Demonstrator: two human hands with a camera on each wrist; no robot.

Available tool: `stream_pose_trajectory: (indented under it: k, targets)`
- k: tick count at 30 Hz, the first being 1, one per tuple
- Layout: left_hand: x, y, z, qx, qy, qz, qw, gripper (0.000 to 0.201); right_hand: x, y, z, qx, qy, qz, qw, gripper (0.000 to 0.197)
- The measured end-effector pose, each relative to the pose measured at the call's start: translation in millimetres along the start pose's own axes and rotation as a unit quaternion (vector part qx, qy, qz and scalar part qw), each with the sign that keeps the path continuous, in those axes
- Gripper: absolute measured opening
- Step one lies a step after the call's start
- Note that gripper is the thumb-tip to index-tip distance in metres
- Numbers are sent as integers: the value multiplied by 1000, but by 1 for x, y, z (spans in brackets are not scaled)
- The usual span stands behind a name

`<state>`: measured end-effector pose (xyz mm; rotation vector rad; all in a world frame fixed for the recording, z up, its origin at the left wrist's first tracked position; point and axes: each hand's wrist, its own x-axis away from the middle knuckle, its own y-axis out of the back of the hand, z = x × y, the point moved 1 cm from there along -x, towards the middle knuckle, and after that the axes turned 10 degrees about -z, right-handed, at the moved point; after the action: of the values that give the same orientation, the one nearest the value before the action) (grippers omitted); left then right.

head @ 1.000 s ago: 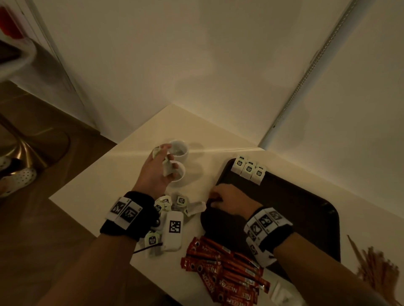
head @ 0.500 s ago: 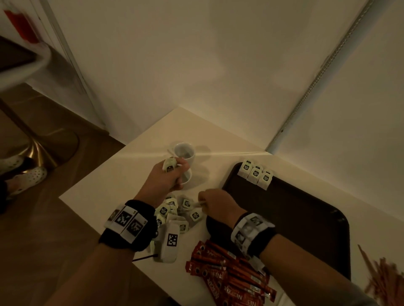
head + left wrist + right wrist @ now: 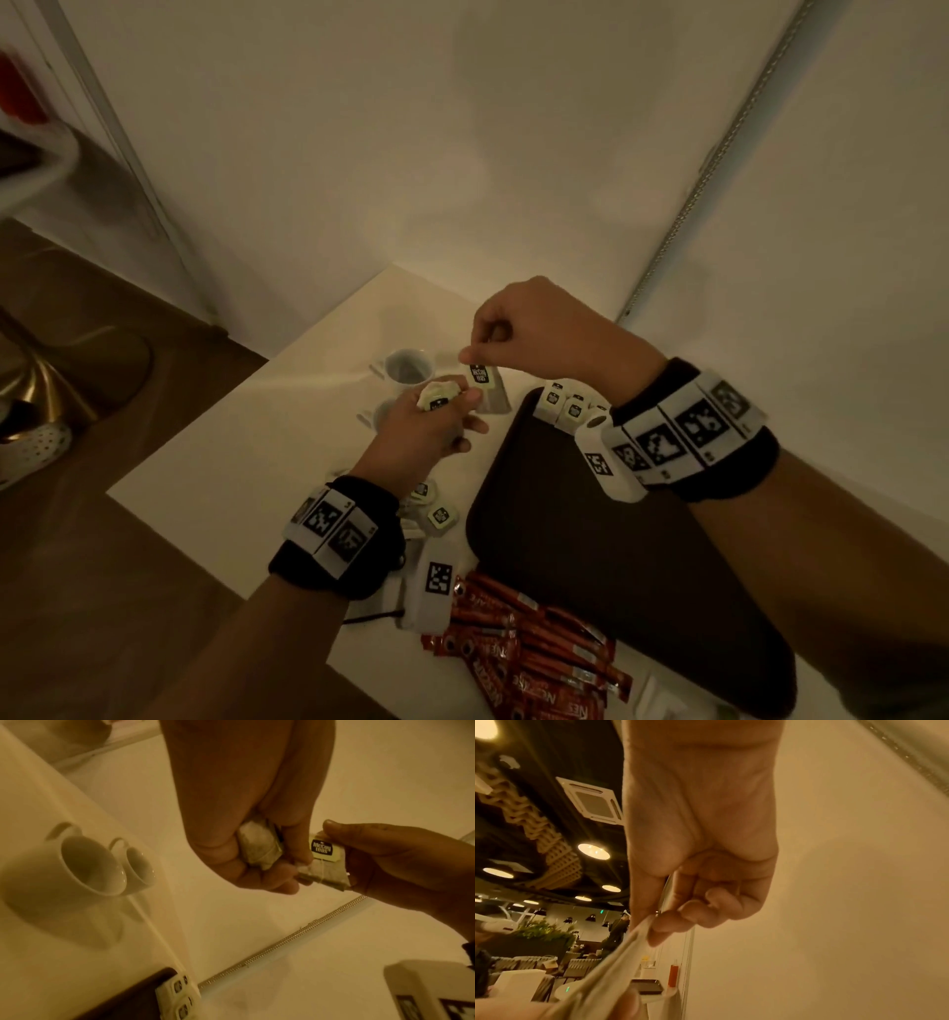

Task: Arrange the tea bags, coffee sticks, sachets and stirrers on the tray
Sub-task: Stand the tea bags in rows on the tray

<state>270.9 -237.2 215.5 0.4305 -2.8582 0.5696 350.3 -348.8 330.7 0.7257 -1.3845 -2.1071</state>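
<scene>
Head view looks steeply down from above at the table corner (image 3: 308,411) and tray (image 3: 590,539). Left wrist camera sits low and close, facing along its palm toward the wall. Right wrist camera tilts upward, catching ceiling lights. All three share the pinched tea bag (image 3: 325,862), seen very near.

— Where is the left hand (image 3: 429,429)?
— Forearm reaching forward, black wristband with white marker blocks at the wrist. Its fingers are curled round a crumpled tea bag (image 3: 438,397), seen bunched in the palm from the left wrist view.
— And the right hand (image 3: 534,329)?
— Raised higher, wrist bent, knuckles up. Thumb and forefinger pinch the top of a second tea bag (image 3: 480,377), which hangs below them; the other fingers are folded into the palm.
— Do the hands touch?
— They are close together; I cannot tell.
</scene>
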Motion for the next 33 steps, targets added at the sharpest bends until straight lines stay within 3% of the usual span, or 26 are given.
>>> stream_pose_trajectory:
  k: [4,8,13,18,24,29,33]
  targets:
    - [4,-6,4,18,33,24,999,4,3,7,1,49,-9,37,998,23]
    - [4,0,7,25,54,15,998,39,5,13,-4,25,-25,60,998,26]
    - [-1,5,5,20,55,4,998,25,11,12,-8,-5,-25,87,996,26]
    - [-4,1,1,20,46,20,999,29,11,6,-13,-37,-20,67,997,23]
    - [-5,-6,-6,13,-7,41,999,41,9,3,-20,-124,-20,-10,992,21]
    - [-10,-8,-12,0,-84,7,996,21,8,5,-27,-217,-37,-90,971,9]
    - [-16,-10,-15,-11,-140,-22,990,18,9,7,-33,-266,-11,-138,954,4]
